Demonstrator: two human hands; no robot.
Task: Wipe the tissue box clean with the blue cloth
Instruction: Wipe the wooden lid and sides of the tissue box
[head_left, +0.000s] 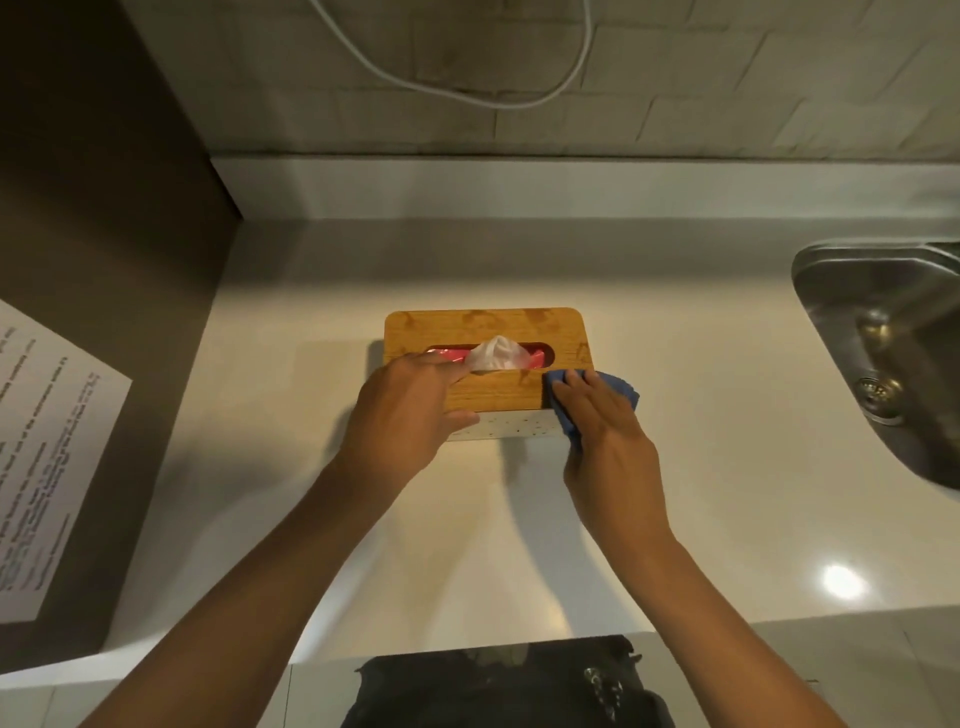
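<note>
The tissue box (483, 325) has a wooden lid and a white speckled base, and it sits in the middle of the white counter. A white tissue (496, 353) sticks up from the slot over red packaging. My left hand (402, 415) grips the box's near left corner, fingers over the lid and thumb on the front side. My right hand (602, 415) lies flat on the blue cloth (621, 387), pressing it onto the lid's near right corner. Most of the cloth is hidden under that hand.
A steel sink (883, 332) is sunk into the counter at the right. A dark cabinet side (93, 260) with a printed sheet (41, 457) stands at the left. A white cable (467, 88) hangs on the tiled wall behind. The counter's front edge (467, 654) runs near my body.
</note>
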